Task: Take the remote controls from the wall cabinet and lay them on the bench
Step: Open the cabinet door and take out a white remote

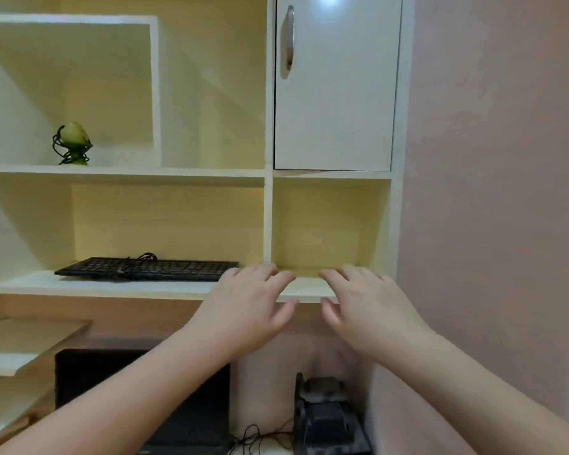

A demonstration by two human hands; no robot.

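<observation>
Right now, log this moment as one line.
left hand: open, empty | right hand: open, empty | cabinet door: closed | remotes: none visible | keyboard: on shelf

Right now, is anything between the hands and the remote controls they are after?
Probably yes: no remote shows on the open shelves. The closed cabinet door, up above both the left hand and the right hand, would hide anything behind it. Both hands are empty.

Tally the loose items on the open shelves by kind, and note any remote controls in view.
Keyboard: 1
Green ornament in black wire: 1
Remote controls: 0 visible
Total: 2
Cabinet door is closed; left hand and right hand are empty.
</observation>
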